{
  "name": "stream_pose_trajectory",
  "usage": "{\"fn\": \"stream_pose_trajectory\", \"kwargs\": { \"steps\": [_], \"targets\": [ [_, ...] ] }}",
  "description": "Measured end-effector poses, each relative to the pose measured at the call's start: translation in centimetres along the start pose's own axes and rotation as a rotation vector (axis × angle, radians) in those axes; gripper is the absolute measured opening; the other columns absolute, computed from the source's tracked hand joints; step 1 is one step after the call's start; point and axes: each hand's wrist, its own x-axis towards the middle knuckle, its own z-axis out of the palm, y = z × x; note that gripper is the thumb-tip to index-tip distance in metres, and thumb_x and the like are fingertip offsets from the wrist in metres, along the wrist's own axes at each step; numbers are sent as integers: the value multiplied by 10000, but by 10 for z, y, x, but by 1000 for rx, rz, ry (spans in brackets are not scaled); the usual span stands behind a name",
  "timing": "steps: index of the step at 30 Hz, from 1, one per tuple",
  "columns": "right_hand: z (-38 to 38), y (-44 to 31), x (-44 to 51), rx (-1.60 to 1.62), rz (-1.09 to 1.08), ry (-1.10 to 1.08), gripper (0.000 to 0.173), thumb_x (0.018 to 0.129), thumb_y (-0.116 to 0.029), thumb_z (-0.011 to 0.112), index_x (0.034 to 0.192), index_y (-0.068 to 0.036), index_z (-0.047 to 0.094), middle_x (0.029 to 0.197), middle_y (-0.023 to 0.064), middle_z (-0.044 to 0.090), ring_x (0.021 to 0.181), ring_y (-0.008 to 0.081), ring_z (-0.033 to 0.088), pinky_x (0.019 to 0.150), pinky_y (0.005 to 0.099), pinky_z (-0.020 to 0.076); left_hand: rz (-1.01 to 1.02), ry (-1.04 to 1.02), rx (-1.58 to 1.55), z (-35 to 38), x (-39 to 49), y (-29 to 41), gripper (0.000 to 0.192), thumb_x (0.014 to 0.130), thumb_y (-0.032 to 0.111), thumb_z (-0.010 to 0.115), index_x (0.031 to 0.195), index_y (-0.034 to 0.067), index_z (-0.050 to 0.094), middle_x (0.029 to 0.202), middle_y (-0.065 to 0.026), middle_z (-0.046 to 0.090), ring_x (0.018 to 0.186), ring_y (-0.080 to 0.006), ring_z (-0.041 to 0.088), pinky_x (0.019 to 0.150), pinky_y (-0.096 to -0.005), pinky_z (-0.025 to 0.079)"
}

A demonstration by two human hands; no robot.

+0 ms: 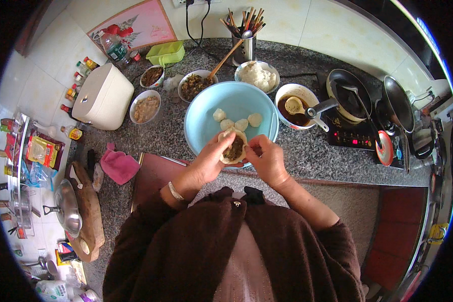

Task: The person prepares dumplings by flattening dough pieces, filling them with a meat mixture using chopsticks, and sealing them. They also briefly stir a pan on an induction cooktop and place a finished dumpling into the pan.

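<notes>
My left hand (214, 156) holds a round of pale dough (226, 136) with dark chopped filling (234, 150) in its middle, over the near rim of a light blue plastic basin (200, 113). The fingers of my right hand (266, 158) pinch the dough's right edge. Several pale dough balls (254, 119) lie on the basin's floor. Behind the basin are a bowl of dark chopped filling (191, 87) with a wooden-handled utensil (226, 56) in it, and a bowl of white dough or rice (256, 76).
At right, a bowl of brown sauce (295, 113) holds a ladle (294, 105), beside a frying pan (349, 94) on an induction cooker (349, 139). At left are a bowl of light chopped food (146, 107), a cream container (104, 98), a pink cloth (119, 164) and a wooden chopping board (88, 211).
</notes>
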Motion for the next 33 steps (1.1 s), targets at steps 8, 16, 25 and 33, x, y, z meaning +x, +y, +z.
{"fn": "stream_pose_trajectory", "kwargs": {
  "steps": [8,16,25,33],
  "targets": [
    [0,-25,-1,-282,0,-49,227,772,-150,667,887,-33,510,869,144,609,757,345,627,642,412,518,105,62,67,-14,-4,-10,318,910,217,590,1191,103,493,1000,-43,614,814,-162,629,514,-289,516],
    [0,-8,-6,-340,-123,-142,205,766,-127,641,902,-33,519,864,163,584,722,366,604,638,437,512,61,136,252,-9,-9,-19,226,901,171,573,1109,85,560,967,-34,613,797,-136,621,483,-261,513],
    [1,-7,-20,-521,-343,-123,194,772,-101,624,930,-45,525,849,157,555,718,389,593,646,456,520,-32,41,362,-14,-15,-15,224,894,171,560,1088,58,570,904,-42,610,726,-130,609,473,-265,523],
    [-2,0,-24,-419,-319,-206,179,764,-105,628,906,-53,532,824,129,547,742,374,595,638,443,518,-107,-55,550,-18,-15,-19,226,902,158,538,1107,64,552,854,-48,625,687,-138,632,456,-254,498]
  ]
}}
